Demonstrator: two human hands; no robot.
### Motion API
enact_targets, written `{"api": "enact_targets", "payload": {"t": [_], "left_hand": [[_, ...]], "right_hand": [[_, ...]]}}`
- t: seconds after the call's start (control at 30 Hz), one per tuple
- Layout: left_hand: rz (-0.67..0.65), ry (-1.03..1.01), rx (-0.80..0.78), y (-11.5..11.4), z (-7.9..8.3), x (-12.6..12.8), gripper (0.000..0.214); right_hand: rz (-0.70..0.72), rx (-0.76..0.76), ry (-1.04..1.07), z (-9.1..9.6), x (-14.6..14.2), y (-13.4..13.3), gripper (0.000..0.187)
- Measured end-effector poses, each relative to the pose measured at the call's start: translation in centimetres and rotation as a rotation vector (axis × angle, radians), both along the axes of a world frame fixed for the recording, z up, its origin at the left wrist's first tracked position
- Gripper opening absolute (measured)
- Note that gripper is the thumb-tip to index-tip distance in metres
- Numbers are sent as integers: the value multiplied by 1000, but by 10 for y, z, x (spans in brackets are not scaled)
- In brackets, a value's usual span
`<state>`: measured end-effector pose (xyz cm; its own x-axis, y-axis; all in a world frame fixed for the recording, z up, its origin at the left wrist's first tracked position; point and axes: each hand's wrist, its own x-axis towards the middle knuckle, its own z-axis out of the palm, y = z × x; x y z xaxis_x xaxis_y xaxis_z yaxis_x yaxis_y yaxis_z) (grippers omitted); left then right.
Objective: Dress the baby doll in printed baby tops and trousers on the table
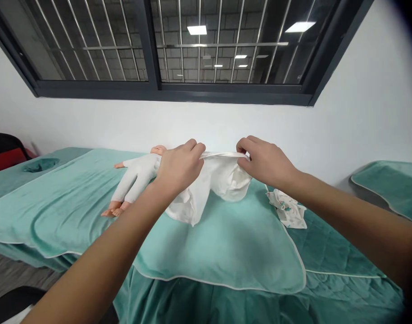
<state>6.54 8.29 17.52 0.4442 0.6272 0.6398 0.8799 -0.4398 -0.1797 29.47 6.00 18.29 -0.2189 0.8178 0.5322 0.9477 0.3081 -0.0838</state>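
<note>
Between my hands a pair of white baby pants (228, 177) hangs by its stretched top edge, with two leg-like parts drooping over the bed. My left hand (183, 164) grips the left end of that edge, fingers closed. At the other end, my right hand (264, 159) pinches it between thumb and fingers. Behind my left hand a baby doll (138, 173) in a pale outfit lies on its back, its head toward the wall and its bare feet toward me. My left hand and forearm hide part of its body.
A light green sheet (226, 252) covers the bed, over darker quilted green fabric (330, 243). A crumpled white printed cloth (288, 209) lies at right. A barred window (199, 92) is set in the white wall. A black and red chair (8, 153) stands far left.
</note>
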Motion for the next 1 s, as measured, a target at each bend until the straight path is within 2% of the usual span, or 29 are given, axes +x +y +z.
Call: {"api": "enact_targets", "payload": {"t": [0.1, 0.17, 0.3, 0.37, 0.47, 0.6, 0.83, 1.0], "left_hand": [[-115, 14, 43, -2, -10, 2, 31], [-204, 65, 51, -4, -11, 5, 32], [-272, 102, 46, -7, -5, 11, 31], [-248, 93, 54, -7, -2, 12, 31], [-155, 74, 50, -5, -4, 11, 31], [-39, -15, -45, 1, -17, -3, 26], [74, -369, -375, 12, -52, -44, 28], [34, -605, -554, 13, -55, -56, 36]], "right_hand": [[96, -108, 78, -4, -3, -7, 25], [168, -169, 132, -5, -7, -11, 27], [155, -199, 182, -8, -12, -12, 18], [93, -185, 145, -11, -11, -10, 19], [-23, -157, -21, -18, -4, -8, 26], [-118, -165, -156, -28, 15, -10, 29], [-84, -229, 28, -48, 49, -21, 29], [-97, -249, 222, -57, 67, -21, 29]]}}
